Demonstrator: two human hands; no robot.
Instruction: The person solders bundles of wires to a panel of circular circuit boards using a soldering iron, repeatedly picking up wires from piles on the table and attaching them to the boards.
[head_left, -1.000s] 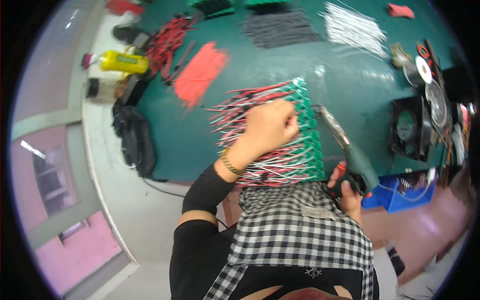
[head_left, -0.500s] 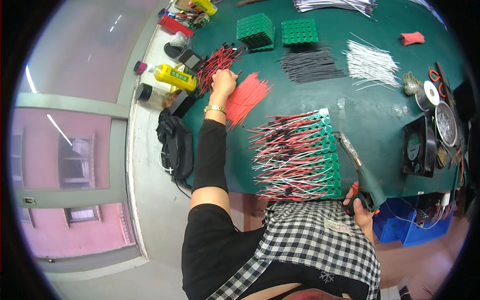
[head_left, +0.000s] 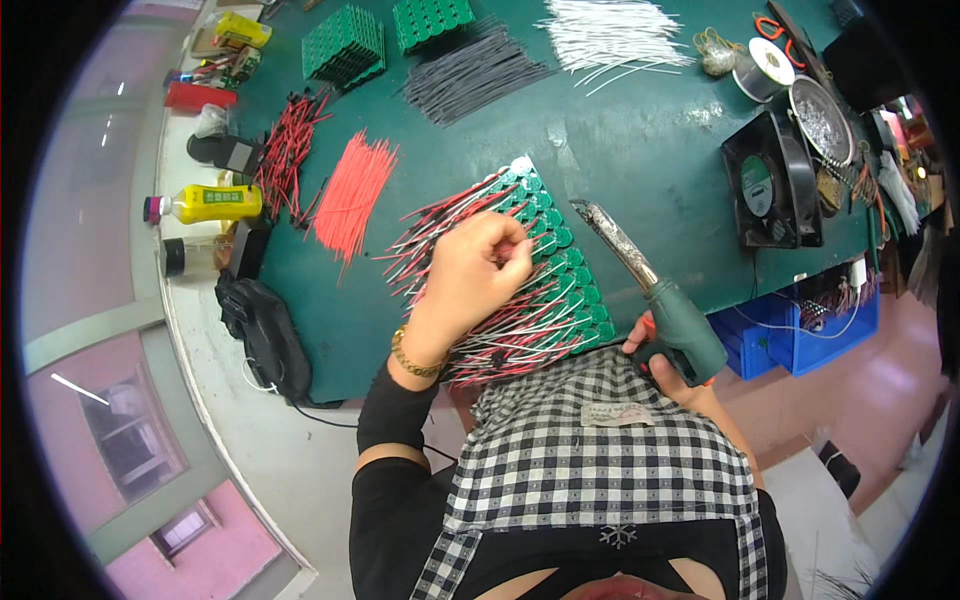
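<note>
Pinching a wire against the green battery pack (head_left: 560, 275), the left hand (head_left: 475, 275) awaited the soldering iron (head_left: 650, 290) gripped in the right hand (head_left: 668, 362), probably needing a steady touch.

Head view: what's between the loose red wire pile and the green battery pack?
Mostly bare green mat. Between the red wire pile and the battery pack, only the pack's own red and white leads fan out.

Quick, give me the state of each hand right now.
Left hand: fingers pinched closed on a thin wire over the green battery pack.
Right hand: closed around the green soldering gun.
</note>
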